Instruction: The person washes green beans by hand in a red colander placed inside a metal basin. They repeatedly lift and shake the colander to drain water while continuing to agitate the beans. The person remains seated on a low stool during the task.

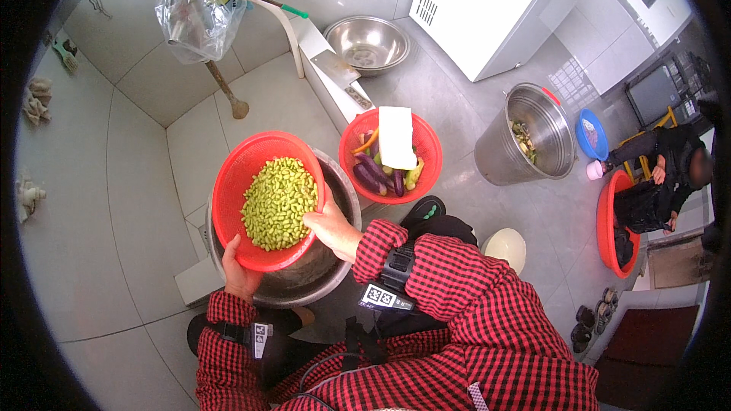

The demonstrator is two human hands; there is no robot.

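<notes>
Both my hands grip a red plastic colander (226, 192) that holds a heap of shelled green beans (280, 204). My left hand (242, 272) has its fingers closed on the near left rim. My right hand (333, 228) is closed on the right rim, thumb towards the beans. The colander is tilted above a large metal basin (346, 209), which it partly hides. To the right of the basin stands a second red colander (432, 164) with purple eggplants (368, 178), other vegetables and a white rectangular board or sheet (396, 137) across the top.
A cleaver (335, 68) lies on the low white ledge, beside a shallow steel bowl (367, 44). On the right stand a steel bucket (495, 156) with scraps and a cream round stool or tub (505, 250). Farther right, a person (659, 183) sits by a red tub (607, 221).
</notes>
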